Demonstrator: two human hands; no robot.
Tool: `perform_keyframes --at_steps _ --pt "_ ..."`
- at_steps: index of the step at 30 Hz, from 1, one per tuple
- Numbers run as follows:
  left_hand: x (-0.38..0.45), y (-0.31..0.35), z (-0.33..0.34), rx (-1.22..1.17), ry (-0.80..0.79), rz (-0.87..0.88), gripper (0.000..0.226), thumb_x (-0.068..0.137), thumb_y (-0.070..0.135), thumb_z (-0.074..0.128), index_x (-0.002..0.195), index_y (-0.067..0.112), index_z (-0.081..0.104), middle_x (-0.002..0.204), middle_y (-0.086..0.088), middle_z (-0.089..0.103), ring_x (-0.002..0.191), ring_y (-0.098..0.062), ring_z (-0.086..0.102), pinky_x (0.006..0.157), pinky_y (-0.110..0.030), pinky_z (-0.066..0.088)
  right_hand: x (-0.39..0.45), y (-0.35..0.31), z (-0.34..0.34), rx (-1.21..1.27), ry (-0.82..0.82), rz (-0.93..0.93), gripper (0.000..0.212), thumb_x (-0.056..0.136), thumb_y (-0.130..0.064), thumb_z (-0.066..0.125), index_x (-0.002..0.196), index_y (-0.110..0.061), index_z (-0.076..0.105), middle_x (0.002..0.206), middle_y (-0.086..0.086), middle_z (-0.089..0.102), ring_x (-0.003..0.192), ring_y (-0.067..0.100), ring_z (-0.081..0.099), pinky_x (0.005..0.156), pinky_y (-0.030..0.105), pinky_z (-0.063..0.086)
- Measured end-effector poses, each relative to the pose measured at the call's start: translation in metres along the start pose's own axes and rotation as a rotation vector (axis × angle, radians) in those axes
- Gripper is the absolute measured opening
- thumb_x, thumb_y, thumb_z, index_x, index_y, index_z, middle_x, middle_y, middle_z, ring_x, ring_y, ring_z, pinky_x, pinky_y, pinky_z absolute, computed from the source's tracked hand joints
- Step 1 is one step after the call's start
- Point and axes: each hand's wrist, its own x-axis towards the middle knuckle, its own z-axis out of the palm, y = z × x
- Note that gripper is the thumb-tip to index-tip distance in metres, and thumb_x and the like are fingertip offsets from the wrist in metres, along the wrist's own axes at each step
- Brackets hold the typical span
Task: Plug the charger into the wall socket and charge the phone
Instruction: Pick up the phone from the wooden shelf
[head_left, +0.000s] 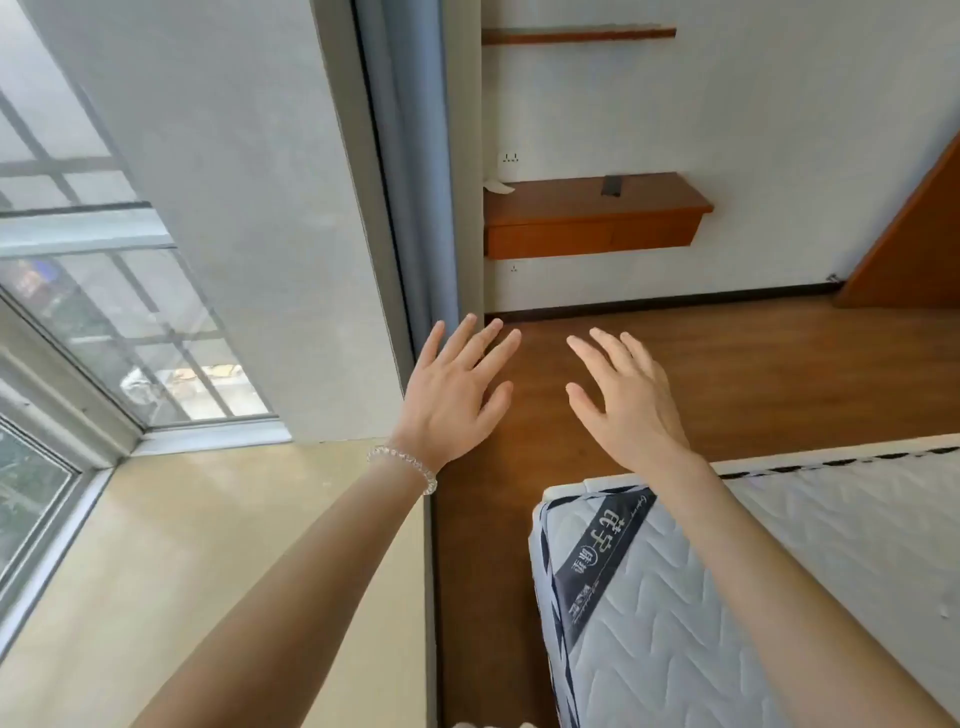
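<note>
Across the room a white wall socket (510, 158) sits on the far wall just above a wooden wall shelf (592, 228). On that shelf a dark phone (611, 186) lies flat near the middle, and a white charger with cable (497, 187) lies at its left end, below the socket. My left hand (457, 395), with a clear bead bracelet at the wrist, and my right hand (623, 395) are both stretched out in front of me, fingers spread, holding nothing, far from the shelf.
A mattress corner (649, 597) juts in at the lower right. A beige window sill (218, 571) and window (104, 312) fill the left, with a blue curtain (410, 182) beside them. Wooden floor (727, 374) leads to the shelf. A second socket (514, 268) is under the shelf. A wooden door (919, 244) is at the right.
</note>
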Motion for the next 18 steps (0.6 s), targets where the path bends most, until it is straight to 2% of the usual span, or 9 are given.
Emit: perform_keyframes --at_steps 7,13,18 --pt "0.033 -0.033 0.033 -0.015 -0.028 -0.054 0.053 0.096 0.046 0.021 0.147 0.033 0.026 0.154 0.002 0.032 0.146 -0.024 0.016 0.12 -0.046 0.004 0.037 0.008 0.034 -0.057 -0.022 0.022 0.053 0.095 -0.042 0.041 0.146 -0.029 0.036 0.154 0.003 0.037 0.143 0.031 0.027 0.112 0.048 0.028" --pt "0.082 -0.048 0.067 -0.122 -0.003 -0.15 0.052 0.096 0.043 0.027 0.147 0.031 0.028 0.154 0.002 0.034 0.146 -0.023 0.018 0.12 -0.043 0.009 0.085 0.038 0.065 -0.009 -0.001 0.065 0.056 0.095 -0.043 0.041 0.147 -0.029 0.03 0.153 0.005 0.038 0.143 0.031 0.029 0.112 0.047 0.029" --pt "0.151 -0.053 0.097 -0.137 -0.045 -0.134 0.05 0.095 0.037 0.034 0.144 0.026 0.036 0.148 -0.001 0.043 0.142 -0.025 0.027 0.118 -0.044 0.017 0.143 0.078 0.084 0.021 -0.012 0.118 0.056 0.095 -0.044 0.043 0.147 -0.027 0.032 0.154 0.006 0.037 0.143 0.032 0.029 0.113 0.047 0.029"
